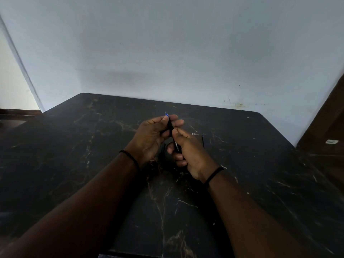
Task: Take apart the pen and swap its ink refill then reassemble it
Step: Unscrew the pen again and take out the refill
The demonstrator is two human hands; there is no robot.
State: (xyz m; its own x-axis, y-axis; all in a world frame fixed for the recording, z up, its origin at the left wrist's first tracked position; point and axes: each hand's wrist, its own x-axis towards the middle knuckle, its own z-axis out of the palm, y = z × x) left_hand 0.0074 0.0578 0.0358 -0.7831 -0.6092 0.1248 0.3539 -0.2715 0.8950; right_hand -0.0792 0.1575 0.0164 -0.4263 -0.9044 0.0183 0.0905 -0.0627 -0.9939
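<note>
Both hands (149, 138) grip pen (170, 125) above table (74, 146); refill (203, 140) nr right

A single head-worn wide-angle view looks forward and down from the near edge of the dark marble worktop (93, 164), close over it, facing the far edge and the pale wall (167, 43) behind.

Dark marble-look surface (78, 164) here, black with pale tan veins, smooth with a dull sheen. The pen (170, 127) barrel reads as matt black plastic, white print along it, blue at the tip. Behind, the wall (167, 53) is flat matt paint, scuffed low down.
</note>
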